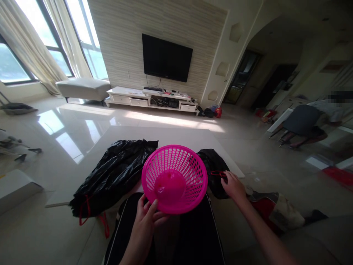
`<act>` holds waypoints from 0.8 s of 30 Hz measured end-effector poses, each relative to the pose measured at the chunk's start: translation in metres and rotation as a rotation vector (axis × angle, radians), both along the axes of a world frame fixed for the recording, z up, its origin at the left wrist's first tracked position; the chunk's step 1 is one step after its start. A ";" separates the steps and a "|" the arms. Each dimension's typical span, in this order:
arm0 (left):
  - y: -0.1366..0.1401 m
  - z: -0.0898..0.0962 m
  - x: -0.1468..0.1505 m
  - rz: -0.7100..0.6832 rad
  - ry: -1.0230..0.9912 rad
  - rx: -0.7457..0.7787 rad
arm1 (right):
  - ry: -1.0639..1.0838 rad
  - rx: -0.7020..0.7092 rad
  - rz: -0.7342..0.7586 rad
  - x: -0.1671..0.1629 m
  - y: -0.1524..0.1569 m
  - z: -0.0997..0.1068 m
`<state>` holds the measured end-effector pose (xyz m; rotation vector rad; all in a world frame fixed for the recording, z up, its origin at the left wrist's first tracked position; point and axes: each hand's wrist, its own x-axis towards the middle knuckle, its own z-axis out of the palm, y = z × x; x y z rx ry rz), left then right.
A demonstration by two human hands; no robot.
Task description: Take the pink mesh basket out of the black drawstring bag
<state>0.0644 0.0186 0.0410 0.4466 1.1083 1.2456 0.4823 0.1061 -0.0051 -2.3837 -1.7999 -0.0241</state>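
Note:
A bright pink plastic basket (172,186) with a perforated wall is tilted toward me above my lap. My left hand (147,217) grips its near left rim, thumb on the edge and fingers underneath. To the right, my right hand (233,186) pinches a red drawstring (217,173) at a black trash bag (216,180), which is partly hidden behind the basket. A larger, crumpled black trash bag (113,176) lies left of the basket, its red drawstring (88,209) hanging over the near edge.
Both bags lie on a low white table (187,134) before my knees. A white box (16,189) stands at the left, and bags (278,209) lie on the floor at right. Farther right, a person (328,114) sits on a grey chair (302,119). A TV cabinet (127,97) lines the far wall.

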 end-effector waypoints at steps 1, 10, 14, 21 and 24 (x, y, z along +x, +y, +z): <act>0.001 0.002 0.000 -0.009 -0.013 -0.003 | 0.011 0.031 -0.004 -0.001 -0.023 -0.004; 0.003 0.003 -0.005 -0.051 -0.084 0.094 | 0.408 -0.109 0.133 -0.130 -0.196 -0.096; 0.002 0.001 -0.007 -0.092 -0.081 0.140 | 0.246 -0.205 0.019 -0.172 -0.195 -0.080; -0.004 -0.009 -0.012 -0.122 -0.076 0.146 | 0.243 -0.251 0.043 -0.172 -0.183 -0.065; -0.004 -0.007 -0.008 -0.112 -0.098 0.171 | 0.224 -0.211 0.035 -0.173 -0.185 -0.071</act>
